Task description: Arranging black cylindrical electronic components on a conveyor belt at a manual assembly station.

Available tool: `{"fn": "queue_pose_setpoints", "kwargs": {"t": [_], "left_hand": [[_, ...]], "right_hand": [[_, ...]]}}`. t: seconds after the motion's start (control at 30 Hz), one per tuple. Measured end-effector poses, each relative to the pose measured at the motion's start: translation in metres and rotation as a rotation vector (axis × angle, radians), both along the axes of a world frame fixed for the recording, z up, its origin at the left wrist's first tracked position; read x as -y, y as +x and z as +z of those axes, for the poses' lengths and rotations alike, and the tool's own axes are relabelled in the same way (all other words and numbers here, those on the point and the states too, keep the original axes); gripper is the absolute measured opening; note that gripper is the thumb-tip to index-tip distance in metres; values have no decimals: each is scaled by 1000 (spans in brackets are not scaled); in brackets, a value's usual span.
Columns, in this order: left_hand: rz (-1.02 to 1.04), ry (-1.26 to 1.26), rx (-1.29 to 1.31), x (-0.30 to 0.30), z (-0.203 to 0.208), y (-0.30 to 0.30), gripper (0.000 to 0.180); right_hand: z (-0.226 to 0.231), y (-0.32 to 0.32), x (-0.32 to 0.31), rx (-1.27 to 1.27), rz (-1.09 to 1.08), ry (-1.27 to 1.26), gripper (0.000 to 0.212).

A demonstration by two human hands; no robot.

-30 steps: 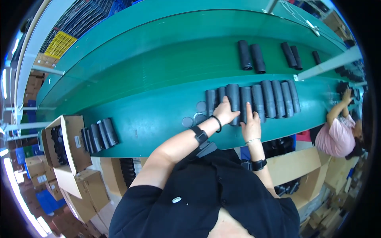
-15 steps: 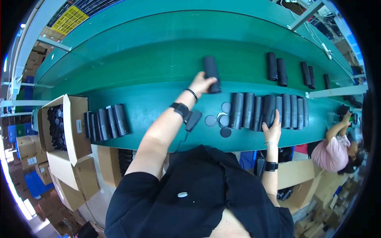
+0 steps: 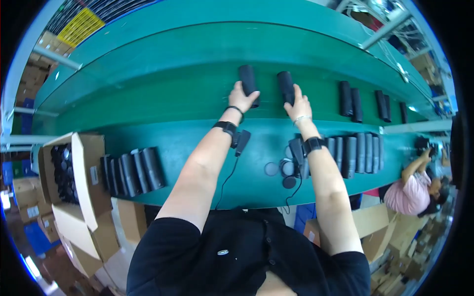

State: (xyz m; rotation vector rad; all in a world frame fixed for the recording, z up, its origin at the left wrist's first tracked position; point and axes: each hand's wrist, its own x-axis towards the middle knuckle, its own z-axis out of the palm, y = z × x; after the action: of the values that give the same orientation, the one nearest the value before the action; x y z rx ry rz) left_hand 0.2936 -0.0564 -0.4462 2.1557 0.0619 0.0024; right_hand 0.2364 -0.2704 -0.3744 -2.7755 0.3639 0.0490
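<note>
Both of my arms reach out over the far, darker green strip of the bench. My left hand (image 3: 242,99) is wrapped round a black cylindrical tube (image 3: 248,78), which lies nearly pointing away from me. A short way to its right, my right hand (image 3: 300,107) grips a second black tube (image 3: 285,83) by its near end. Below my right forearm lie several flat round black discs (image 3: 271,168). Partly covered by that forearm, a row of black ribbed tubes (image 3: 350,157) rests on the near bench.
More tubes (image 3: 132,173) lie side by side at the left. Beyond them stands an open carton (image 3: 91,180) of small black round parts. Several tubes (image 3: 356,104) lie on the far strip to the right, near a metal post (image 3: 419,127). A person in pink (image 3: 409,195) works at far right.
My right hand has left the row and moved up and left onto the far strip with a tube. My left hand, still holding its tube, has shifted slightly left.
</note>
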Motion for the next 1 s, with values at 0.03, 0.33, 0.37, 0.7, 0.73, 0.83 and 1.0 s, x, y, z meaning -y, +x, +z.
{"fn": "queue_pose_setpoints", "kwargs": {"t": [0.03,0.33,0.37,0.7,0.73,0.83,1.0], "left_hand": [[-8,29,68,-4,3,-10,77],[-211,-537,-374,-160,36,-197,30],[-144,-607,-441,-186,35,-226,30],[758,-582,-704,-277,52,-450,19],[788,-607,-636,-276,61,-459,19],[875,-612,-495,-290,92,-477,17],[907,-460,-76,-334,158,-474,13]], "right_hand": [[-11,10,-10,28,25,18,81],[-61,47,34,-34,-234,-257,67],[-69,49,46,-29,-247,-241,68],[-52,21,-110,371,400,81,48],[-47,13,-129,377,483,111,36],[-27,-8,-185,227,861,264,29],[42,-54,-266,-61,1066,549,26]]}}
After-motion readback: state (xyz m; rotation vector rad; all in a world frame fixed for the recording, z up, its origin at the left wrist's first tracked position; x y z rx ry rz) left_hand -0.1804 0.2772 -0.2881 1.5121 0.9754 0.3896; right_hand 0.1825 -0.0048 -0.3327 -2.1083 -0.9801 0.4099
